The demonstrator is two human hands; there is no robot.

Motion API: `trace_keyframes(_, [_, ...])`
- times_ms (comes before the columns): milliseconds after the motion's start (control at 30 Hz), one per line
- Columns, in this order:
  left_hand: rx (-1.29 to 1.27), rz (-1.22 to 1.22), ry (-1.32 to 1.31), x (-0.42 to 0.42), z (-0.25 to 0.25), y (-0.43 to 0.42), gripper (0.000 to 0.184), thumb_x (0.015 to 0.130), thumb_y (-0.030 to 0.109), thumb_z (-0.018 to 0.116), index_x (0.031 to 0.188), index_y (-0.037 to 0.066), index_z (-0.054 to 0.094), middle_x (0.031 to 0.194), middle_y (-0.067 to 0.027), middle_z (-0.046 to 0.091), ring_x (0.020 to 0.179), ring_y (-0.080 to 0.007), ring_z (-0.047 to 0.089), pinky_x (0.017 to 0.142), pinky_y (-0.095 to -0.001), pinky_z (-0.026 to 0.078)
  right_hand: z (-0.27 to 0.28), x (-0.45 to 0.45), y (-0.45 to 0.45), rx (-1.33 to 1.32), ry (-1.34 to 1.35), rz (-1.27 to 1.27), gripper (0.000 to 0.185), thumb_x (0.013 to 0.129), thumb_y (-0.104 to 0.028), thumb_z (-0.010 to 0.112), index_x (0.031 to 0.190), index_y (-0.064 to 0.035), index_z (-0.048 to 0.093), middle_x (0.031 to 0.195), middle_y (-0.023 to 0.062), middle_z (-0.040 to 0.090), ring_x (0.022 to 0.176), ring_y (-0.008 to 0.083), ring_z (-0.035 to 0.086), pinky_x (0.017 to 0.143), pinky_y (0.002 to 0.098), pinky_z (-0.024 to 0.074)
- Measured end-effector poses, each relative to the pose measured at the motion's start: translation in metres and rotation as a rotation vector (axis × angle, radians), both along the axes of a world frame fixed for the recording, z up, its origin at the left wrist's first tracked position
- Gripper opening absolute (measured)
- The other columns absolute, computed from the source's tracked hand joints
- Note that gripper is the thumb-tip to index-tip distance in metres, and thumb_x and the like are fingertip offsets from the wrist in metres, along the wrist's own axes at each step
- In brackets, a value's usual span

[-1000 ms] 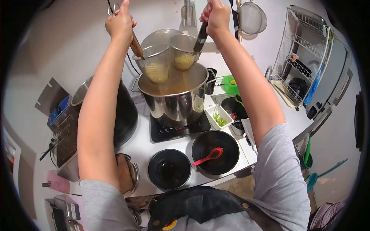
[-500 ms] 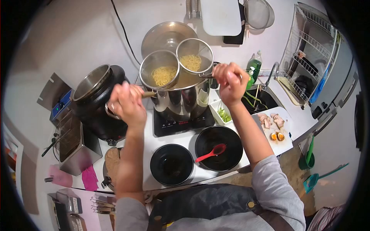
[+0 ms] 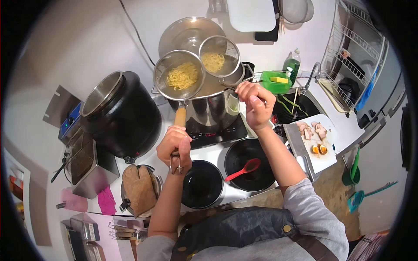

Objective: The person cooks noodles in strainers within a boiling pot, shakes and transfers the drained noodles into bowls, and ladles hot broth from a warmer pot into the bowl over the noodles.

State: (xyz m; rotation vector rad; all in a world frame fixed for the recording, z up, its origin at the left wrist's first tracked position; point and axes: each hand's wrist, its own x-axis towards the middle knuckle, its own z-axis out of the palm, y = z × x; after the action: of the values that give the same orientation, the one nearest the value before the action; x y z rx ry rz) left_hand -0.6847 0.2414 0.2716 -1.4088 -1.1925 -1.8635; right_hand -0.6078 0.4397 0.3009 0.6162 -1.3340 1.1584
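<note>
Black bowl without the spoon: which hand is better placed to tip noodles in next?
Probably the left hand: it grips the wooden-handled strainer, which holds noodles, and looks nearer that bowl. The right hand holds the other strainer and is nearer the other bowl with the red spoon.

Single head-worn view, forward and down
</note>
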Motion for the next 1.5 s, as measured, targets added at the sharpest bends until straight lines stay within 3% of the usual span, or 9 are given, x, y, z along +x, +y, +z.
trace_keyframes(400, [-0.020,0.066,-0.003,0.003,0.001,-0.002,0.017,0.074,0.004,0.053,0.058,0.002,0.050,0.057,-0.0067,0.054,0.059,-0.0207,0.058,0.074,-0.0411,0.048,0.059,0.007,-0.012,0.029,-0.057,-0.045,0.032,0.075,-0.020,0.051,0.056,-0.0038,0.031,0.050,0.0030,0.031,0.047,0.0139,0.030,0.048,0.0297,0.0297])
trace_keyframes(567, [-0.009,0.081,-0.041,0.002,-0.003,-0.002,0.018,0.075,0.007,0.051,0.058,0.003,0.050,0.055,-0.0049,0.052,0.062,-0.0220,0.059,0.076,-0.0434,0.047,0.056,0.028,-0.013,0.265,0.065,0.010,0.022,0.068,-0.006,0.050,0.053,0.0002,0.034,0.048,0.0050,0.033,0.039,0.0155,0.034,0.038,0.0274,0.0262])
trace_keyframes(600, [-0.016,0.078,-0.049,0.003,-0.003,-0.002,0.018,0.075,0.007,0.051,0.058,0.003,0.050,0.055,-0.0046,0.052,0.063,-0.0221,0.059,0.077,-0.0438,0.047,0.047,0.033,-0.013,0.224,0.000,-0.048,0.033,0.075,-0.019,0.052,0.053,-0.0033,0.034,0.046,0.0049,0.035,0.040,0.0157,0.031,0.041,0.0300,0.0294])
trace_keyframes(833, [-0.010,0.122,-0.065,0.004,-0.011,0.001,0.020,0.077,0.009,0.051,0.057,0.004,0.050,0.054,-0.0043,0.052,0.064,-0.0218,0.059,0.077,-0.0445,0.047,0.012,0.046,-0.008,0.333,-0.010,-0.091,0.028,0.078,-0.023,0.054,0.062,-0.0028,0.044,0.053,0.0081,0.048,0.047,0.0198,0.046,0.050,0.0335,0.0413])
trace_keyframes(1000, [-0.024,0.092,-0.002,0.003,-0.005,0.000,0.020,0.074,0.006,0.052,0.055,0.005,0.048,0.054,-0.0050,0.052,0.057,-0.0211,0.057,0.070,-0.0416,0.049,-0.001,0.037,0.001,0.220,-0.018,-0.022,0.032,0.067,-0.026,0.073,0.075,0.0008,0.056,0.071,0.0121,0.060,0.066,0.0239,0.060,0.067,0.0358,0.0497])
trace_keyframes(1133, [0.125,-0.218,0.068,-0.025,0.034,0.005,0.023,0.079,0.002,0.050,0.057,0.006,0.044,0.051,-0.0036,0.046,0.045,-0.0152,0.047,0.053,-0.0319,0.046,-0.004,0.015,0.019,0.233,-0.357,-0.261,0.026,0.069,-0.018,0.075,0.061,-0.0062,0.053,0.057,0.0041,0.054,0.051,0.0132,0.053,0.051,0.0251,0.0424])
trace_keyframes(1233, [0.247,-0.260,-0.331,-0.047,0.090,0.024,0.033,0.090,0.011,0.047,0.058,0.008,0.039,0.047,-0.0010,0.035,0.039,-0.0103,0.031,0.045,-0.0297,0.039,0.030,-0.011,0.005,0.000,-0.314,-0.444,0.023,0.080,-0.010,0.066,0.061,-0.0033,0.054,0.052,-0.0001,0.047,0.050,0.0059,0.044,0.048,0.0230,0.0360])
trace_keyframes(1267, [0.238,-0.161,-0.409,-0.051,0.109,0.028,0.035,0.092,0.014,0.046,0.058,0.008,0.037,0.046,-0.0004,0.031,0.038,-0.0095,0.027,0.044,-0.0299,0.037,0.037,-0.024,0.008,-0.116,-0.264,-0.307,0.021,0.081,-0.011,0.066,0.064,-0.0031,0.056,0.053,-0.0023,0.047,0.052,0.0044,0.043,0.048,0.0229,0.0351])
trace_keyframes(1500, [0.403,-0.175,-0.206,-0.049,0.169,0.021,0.038,0.092,0.014,0.045,0.055,0.009,0.035,0.045,-0.0006,0.033,0.037,-0.0104,0.029,0.047,-0.0302,0.041,0.095,-0.012,0.014,0.001,-0.032,-0.349,0.032,0.083,-0.007,0.054,0.055,-0.0084,0.039,0.048,0.0007,0.044,0.043,0.0080,0.040,0.041,0.0240,0.0325])
